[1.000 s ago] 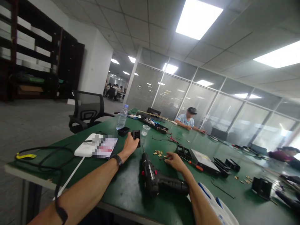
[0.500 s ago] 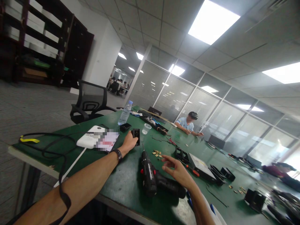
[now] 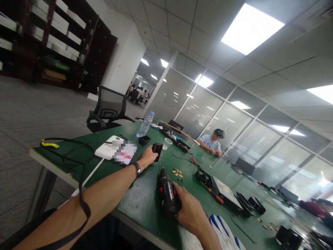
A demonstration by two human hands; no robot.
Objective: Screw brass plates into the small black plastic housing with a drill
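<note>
My left hand [image 3: 149, 156] grips a small black box-shaped part [image 3: 157, 149], thumb on its near side, above the green table. My right hand [image 3: 189, 207] is wrapped round the handle of a black cordless drill [image 3: 168, 194] with red accents. Its grip is mostly hidden by my fingers. The drill's thin bit points away from me, toward the black part. Right of the bit lies a small pile of brass-coloured pieces [image 3: 177, 172]. A clear plastic cup [image 3: 167, 143] stands just beyond the black part.
Left on the green table [image 3: 85, 152] are a white device [image 3: 108, 147], a cable and a water bottle [image 3: 145, 125]. To the right lie a screwdriver [image 3: 219, 199], black frames [image 3: 244, 205] and white-blue gloves [image 3: 221, 225]. A person [image 3: 212, 141] sits across.
My right hand has come down from above the brass pieces and closed round the drill's handle. My left hand still holds the black part, now turned somewhat. The view has shifted.
</note>
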